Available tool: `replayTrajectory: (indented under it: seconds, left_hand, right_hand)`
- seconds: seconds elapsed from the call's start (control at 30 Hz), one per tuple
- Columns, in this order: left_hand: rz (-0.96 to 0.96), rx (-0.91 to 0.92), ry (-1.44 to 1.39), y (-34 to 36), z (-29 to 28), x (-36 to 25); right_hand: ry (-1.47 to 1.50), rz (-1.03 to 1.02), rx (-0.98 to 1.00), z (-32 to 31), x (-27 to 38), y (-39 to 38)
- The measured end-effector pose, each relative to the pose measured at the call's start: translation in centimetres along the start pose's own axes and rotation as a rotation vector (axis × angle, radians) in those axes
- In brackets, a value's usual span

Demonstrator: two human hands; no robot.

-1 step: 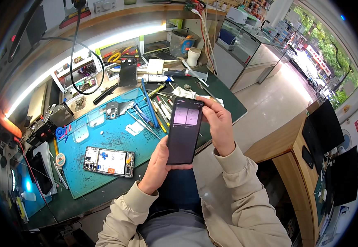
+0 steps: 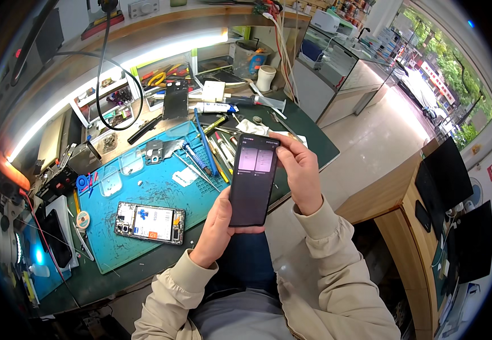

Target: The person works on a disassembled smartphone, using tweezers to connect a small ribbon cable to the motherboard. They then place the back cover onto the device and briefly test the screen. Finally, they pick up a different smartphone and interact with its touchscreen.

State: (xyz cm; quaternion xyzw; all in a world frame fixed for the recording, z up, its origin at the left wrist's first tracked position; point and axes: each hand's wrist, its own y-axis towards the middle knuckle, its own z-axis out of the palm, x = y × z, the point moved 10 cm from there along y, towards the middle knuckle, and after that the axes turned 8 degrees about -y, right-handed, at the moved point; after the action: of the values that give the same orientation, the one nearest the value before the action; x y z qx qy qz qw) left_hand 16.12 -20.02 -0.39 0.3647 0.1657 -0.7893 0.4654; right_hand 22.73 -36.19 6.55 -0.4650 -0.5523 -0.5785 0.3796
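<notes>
My left hand (image 2: 214, 229) grips a black smartphone (image 2: 251, 198) from below and along its left edge, with the thumb lying on that edge. The screen is lit dark, with two pale pink panels near the top. At the phone's upper right corner, my right hand (image 2: 301, 170) pinches the edge between thumb and fingers. The phone is held upright above my lap, at the bench's front edge. Left of it, an opened phone (image 2: 154, 222) lies on the blue work mat (image 2: 124, 249), its inner parts exposed at both ends around a white label.
Screwdrivers (image 2: 195, 157), tweezers, and a blue pry stick lie at the mat's far right. Clear plastic trays (image 2: 110, 181) and a small camera cover (image 2: 154, 152) sit on the mat. A black cable (image 2: 99, 107) hangs over the bench. A wooden cabinet (image 2: 387, 198) stands at right.
</notes>
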Motion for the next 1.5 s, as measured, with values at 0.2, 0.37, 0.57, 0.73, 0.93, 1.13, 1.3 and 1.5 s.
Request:
replayTrajectory:
  seconds: [0.2, 0.37, 0.57, 0.73, 0.93, 1.13, 1.3, 1.5]
  left_hand:
    - [-0.002, -0.021, -0.01, 0.0, -0.1, 0.0]
    - [-0.008, -0.008, -0.013, 0.1, -0.1, 0.1]
    - [-0.008, -0.028, -0.004, 0.0, -0.2, 0.0]
    - [-0.006, -0.025, -0.006, 0.0, -0.1, -0.1]
    - [-0.001, -0.026, -0.038, 0.0, -0.1, -0.2]
    - [0.006, -0.042, 0.009, 0.1, -0.3, -0.2]
    - [0.003, -0.038, 0.0, 0.2, -0.1, -0.1]
    - [-0.013, -0.058, -0.101, 0.1, -0.6, 0.1]
  right_hand:
    - [0.064, 0.018, 0.022, 0.0, -0.1, 0.0]
    - [0.044, 0.009, 0.018, 0.0, 0.0, 0.0]
    - [-0.039, -0.014, 0.008, -0.1, 0.1, 0.1]
    - [0.009, 0.009, 0.004, -0.1, -0.3, 0.1]
    - [0.055, 0.032, 0.059, 0.6, -0.3, -0.1]
    - [0.026, 0.004, 0.159, 1.4, -0.2, -0.4]
    - [0.015, -0.002, 0.183, 1.4, 0.2, -0.7]
    - [0.046, 0.017, 0.185, 1.9, -0.2, -0.6]
